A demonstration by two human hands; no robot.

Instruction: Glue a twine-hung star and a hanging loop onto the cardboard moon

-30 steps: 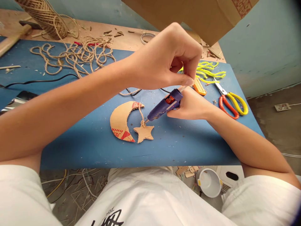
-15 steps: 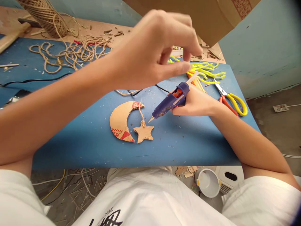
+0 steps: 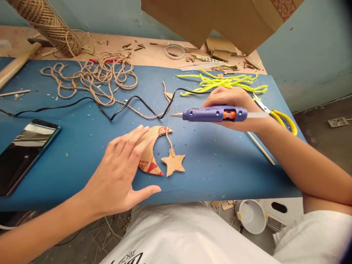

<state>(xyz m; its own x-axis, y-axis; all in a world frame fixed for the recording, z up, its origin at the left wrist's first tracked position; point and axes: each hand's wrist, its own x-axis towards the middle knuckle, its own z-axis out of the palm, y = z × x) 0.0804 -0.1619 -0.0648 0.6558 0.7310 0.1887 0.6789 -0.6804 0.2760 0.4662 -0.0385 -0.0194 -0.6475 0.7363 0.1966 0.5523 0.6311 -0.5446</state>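
My left hand point(image 3: 122, 167) lies over the left part of a cardboard crescent moon point(image 3: 148, 165), fingers stretched and thumb spread apart. A cardboard star point(image 3: 173, 164) rests on the table beside the moon's inner curve, joined to its upper tip by a short twine point(image 3: 169, 139). In my right hand point(image 3: 236, 99) is a blue hot glue gun point(image 3: 205, 114), held level above the table. Its metal nozzle points left, above and to the right of the moon's upper tip. A translucent glue stick point(image 3: 258, 114) sticks out of its back end.
Tangled twine point(image 3: 96, 77) and a twine spool point(image 3: 55, 29) lie at the back left. A phone point(image 3: 27, 154) is at the left. Black cord point(image 3: 137, 99) crosses the table. Yellow-green pipe cleaners point(image 3: 220, 82) and yellow-handled scissors point(image 3: 284, 119) sit at the right. A cardboard sheet point(image 3: 220, 18) stands behind.
My left hand has come down from above the glue gun onto the moon. The glue gun has turned from a downward tilt to level and its nozzle has risen away from the star.
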